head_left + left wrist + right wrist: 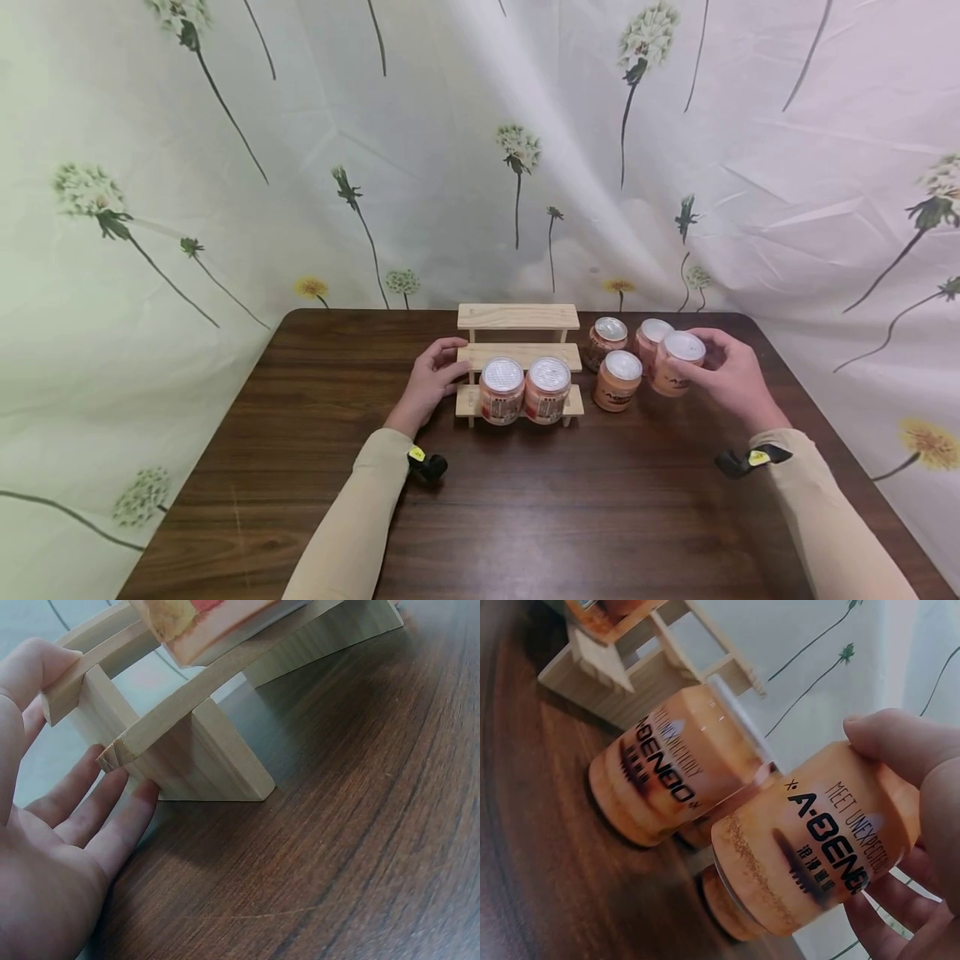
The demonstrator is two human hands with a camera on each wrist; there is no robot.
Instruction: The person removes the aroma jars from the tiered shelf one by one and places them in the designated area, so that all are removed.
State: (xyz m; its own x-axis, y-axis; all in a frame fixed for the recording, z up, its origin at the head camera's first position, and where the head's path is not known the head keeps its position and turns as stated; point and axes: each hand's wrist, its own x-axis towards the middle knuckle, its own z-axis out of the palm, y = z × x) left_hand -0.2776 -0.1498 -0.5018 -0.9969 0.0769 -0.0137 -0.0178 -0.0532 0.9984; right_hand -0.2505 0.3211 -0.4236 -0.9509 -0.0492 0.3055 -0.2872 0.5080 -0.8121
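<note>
A three-step wooden display rack [518, 315] stands toward the back of the table. Two capped orange jars [502, 392] sit side by side on its lowest step. At the rack's left end my left hand [435, 379] grips the middle step, with other fingers touching the side, as the left wrist view shows on the rack's side panel [232, 750]. My right hand [731, 375] holds an orange jar [810, 840] between thumb and fingers, tilted in the right wrist view. Beside it, right of the rack, stand three more jars, including a front one [617, 383] printed with black lettering.
The dark wooden table [525, 517] extends toward me in front of the rack. Behind its back edge hangs a pale curtain [450, 167] with dandelion prints. Each forearm wears a black wrist camera [429, 467] over its sleeve.
</note>
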